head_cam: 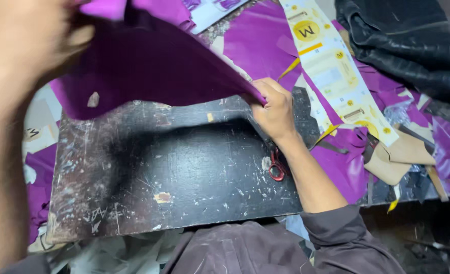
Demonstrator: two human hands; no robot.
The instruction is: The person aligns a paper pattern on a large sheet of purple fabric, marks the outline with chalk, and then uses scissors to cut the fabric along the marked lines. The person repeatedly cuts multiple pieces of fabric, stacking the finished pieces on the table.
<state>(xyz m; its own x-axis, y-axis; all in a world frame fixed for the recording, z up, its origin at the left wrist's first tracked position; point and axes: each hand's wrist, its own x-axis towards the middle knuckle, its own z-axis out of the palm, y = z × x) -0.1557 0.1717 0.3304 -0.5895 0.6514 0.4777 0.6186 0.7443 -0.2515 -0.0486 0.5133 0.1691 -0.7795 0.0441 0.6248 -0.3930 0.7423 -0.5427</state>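
Though blurred, both hands (22, 40) (274, 109) pinch the purple sheet (149, 66).

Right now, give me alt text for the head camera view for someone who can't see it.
Two bare hands lift a purple sheet above a scratched black board: the left hand holds its upper edge, the right hand pinches a corner. Purple scraps and red-handled scissors lie around.

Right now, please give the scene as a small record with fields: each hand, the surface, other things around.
left hand: lifts one end of the purple sheet, close to the camera
right hand: pinches the sheet's other corner
surface: scratched black board
under right wrist: red-handled scissors
right side: printed paper strip, purple scraps, black leather
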